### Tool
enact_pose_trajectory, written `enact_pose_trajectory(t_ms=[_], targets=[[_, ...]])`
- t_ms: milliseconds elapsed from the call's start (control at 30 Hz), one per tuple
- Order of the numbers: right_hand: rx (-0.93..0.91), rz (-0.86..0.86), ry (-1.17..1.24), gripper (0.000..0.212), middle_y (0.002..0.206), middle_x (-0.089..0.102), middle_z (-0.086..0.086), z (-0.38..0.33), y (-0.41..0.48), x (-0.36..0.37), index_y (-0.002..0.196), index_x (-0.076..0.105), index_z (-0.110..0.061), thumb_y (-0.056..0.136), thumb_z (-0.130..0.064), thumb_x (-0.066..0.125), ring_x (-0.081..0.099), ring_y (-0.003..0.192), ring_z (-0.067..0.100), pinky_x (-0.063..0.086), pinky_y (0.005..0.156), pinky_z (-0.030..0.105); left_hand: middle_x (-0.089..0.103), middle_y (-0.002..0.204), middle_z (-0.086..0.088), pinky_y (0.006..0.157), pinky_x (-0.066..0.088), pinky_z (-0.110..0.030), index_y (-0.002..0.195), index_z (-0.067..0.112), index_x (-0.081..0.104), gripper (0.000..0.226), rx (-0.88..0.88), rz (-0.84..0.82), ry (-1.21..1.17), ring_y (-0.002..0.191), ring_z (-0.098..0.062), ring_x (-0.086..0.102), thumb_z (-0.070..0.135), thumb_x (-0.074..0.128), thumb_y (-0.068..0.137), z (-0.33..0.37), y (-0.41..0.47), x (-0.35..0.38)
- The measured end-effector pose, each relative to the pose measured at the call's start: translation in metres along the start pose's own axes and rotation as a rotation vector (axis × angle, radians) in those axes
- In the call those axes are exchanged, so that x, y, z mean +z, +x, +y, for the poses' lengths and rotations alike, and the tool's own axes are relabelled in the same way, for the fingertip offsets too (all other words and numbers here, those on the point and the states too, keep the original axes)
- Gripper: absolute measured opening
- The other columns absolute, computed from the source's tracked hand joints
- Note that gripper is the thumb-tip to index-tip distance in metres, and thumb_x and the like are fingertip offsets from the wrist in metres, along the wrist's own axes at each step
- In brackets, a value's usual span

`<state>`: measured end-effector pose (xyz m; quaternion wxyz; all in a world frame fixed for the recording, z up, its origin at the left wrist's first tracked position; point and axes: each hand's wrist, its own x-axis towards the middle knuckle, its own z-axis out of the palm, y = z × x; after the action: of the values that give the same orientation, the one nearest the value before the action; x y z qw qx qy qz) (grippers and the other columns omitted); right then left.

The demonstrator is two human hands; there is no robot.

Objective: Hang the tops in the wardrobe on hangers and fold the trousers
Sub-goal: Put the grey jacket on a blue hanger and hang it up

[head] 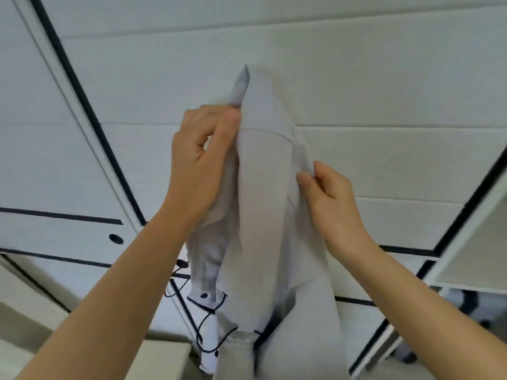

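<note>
Two hands hold up one pale grey garment (263,187) before white wardrobe panels (356,86) edged with black trim. The left hand (200,154) pinches the cloth near its raised peak; the right hand (329,198) nips a fold lower on the other side. The cloth hangs in long folds, a stitched seam across it, a black zip and cord (211,311) below. Whether it is a top or trousers is unclear; its lower end is cut off.
</note>
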<state>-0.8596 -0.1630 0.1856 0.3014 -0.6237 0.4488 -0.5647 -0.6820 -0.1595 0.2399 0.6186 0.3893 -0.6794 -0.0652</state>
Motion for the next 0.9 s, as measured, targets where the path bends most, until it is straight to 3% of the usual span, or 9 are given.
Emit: enact_pose_trajectory(t_ms=[67,133,200,300,400,467,600,800,900], targets=[[0.04,0.085,-0.001,0.032,0.067,0.034,0.005,0.002,-0.001,-0.018,0.072,0.036,0.002,0.098,-0.011,0.049,0.031,0.061,0.011,0.025,0.053,0.026,0.061,0.119,0.012,0.103,0.041,-0.033,0.108,0.037,0.065,0.02,0.023,-0.05,0.032,0.118,-0.013,0.052,0.037,0.05,0.095,-0.016,-0.005,0.017],[0.057,0.165,-0.02,0.032,0.068,0.034,0.005,0.004,-0.004,-0.034,0.071,0.037,0.0,0.098,-0.012,0.05,0.032,0.062,0.013,0.025,0.056,0.028,0.05,0.132,-0.002,0.108,0.039,-0.042,0.127,0.024,0.058,0.044,0.079,-0.125,0.053,0.126,-0.017,0.046,0.038,0.062,0.085,-0.03,-0.012,0.036],[0.076,0.233,-0.032,0.031,0.066,0.034,0.005,0.005,-0.009,-0.05,0.069,0.039,-0.008,0.098,-0.011,0.051,0.032,0.062,0.013,0.026,0.055,0.029,0.042,0.136,-0.002,0.108,0.04,-0.047,0.14,0.017,0.047,0.073,0.039,-0.183,-0.003,0.131,-0.017,0.042,0.038,0.073,0.076,-0.038,-0.023,0.054],[0.106,0.342,-0.002,0.033,0.068,0.037,0.008,0.007,-0.019,-0.077,0.07,0.039,0.001,0.097,-0.013,0.052,0.032,0.064,0.02,0.029,0.06,0.03,0.037,0.146,0.015,0.114,0.036,-0.042,0.151,0.029,0.029,0.098,-0.105,-0.348,-0.189,0.138,-0.007,0.038,0.027,0.084,0.07,-0.035,-0.042,0.075],[0.14,0.456,0.08,0.038,0.075,0.044,0.014,0.007,-0.027,-0.109,0.079,0.043,0.011,0.09,-0.023,0.057,0.038,0.07,0.025,0.033,0.066,0.04,0.031,0.152,0.024,0.113,0.031,-0.02,0.149,0.041,0.018,0.107,-0.179,-0.54,-0.346,0.139,0.005,0.033,0.016,0.085,0.069,-0.027,-0.065,0.099],[0.171,0.531,0.118,0.037,0.082,0.05,0.017,0.007,-0.035,-0.13,0.09,0.051,0.015,0.09,-0.022,0.057,0.044,0.075,0.027,0.038,0.069,0.043,0.047,0.139,0.021,0.101,0.038,-0.009,0.141,0.041,0.032,0.091,-0.287,-0.699,-0.339,0.126,0.01,0.046,0.012,0.084,0.072,-0.028,-0.081,0.114],[0.151,0.666,0.06,0.034,0.081,0.051,0.019,0.006,-0.047,-0.166,0.095,0.051,0.019,0.098,-0.014,0.054,0.044,0.072,0.028,0.039,0.065,0.042,0.076,0.094,0.005,0.086,0.057,-0.031,0.1,0.021,0.07,0.022,-0.465,-1.188,-0.213,0.09,-0.008,0.071,0.016,0.079,0.081,-0.033,-0.101,0.144],[0.166,0.768,0.011,0.038,0.078,0.048,0.015,0.017,-0.058,-0.215,0.088,0.051,0.017,0.091,-0.021,0.054,0.041,0.072,0.025,0.035,0.065,0.04,0.077,0.099,0.002,0.091,0.056,-0.038,0.107,0.017,0.071,0.014,-0.651,-1.196,-0.349,0.094,-0.017,0.073,0.021,0.063,0.095,-0.03,-0.121,0.197],[0.195,0.841,-0.015,0.033,0.078,0.05,0.014,0.027,-0.069,-0.248,0.089,0.054,0.015,0.093,-0.018,0.053,0.041,0.072,0.024,0.037,0.066,0.038,0.077,0.099,0.002,0.082,0.058,-0.029,0.1,0.021,0.07,0.01,-0.691,-1.144,-0.419,0.092,-0.016,0.073,0.019,0.061,0.096,-0.014,-0.124,0.217]])
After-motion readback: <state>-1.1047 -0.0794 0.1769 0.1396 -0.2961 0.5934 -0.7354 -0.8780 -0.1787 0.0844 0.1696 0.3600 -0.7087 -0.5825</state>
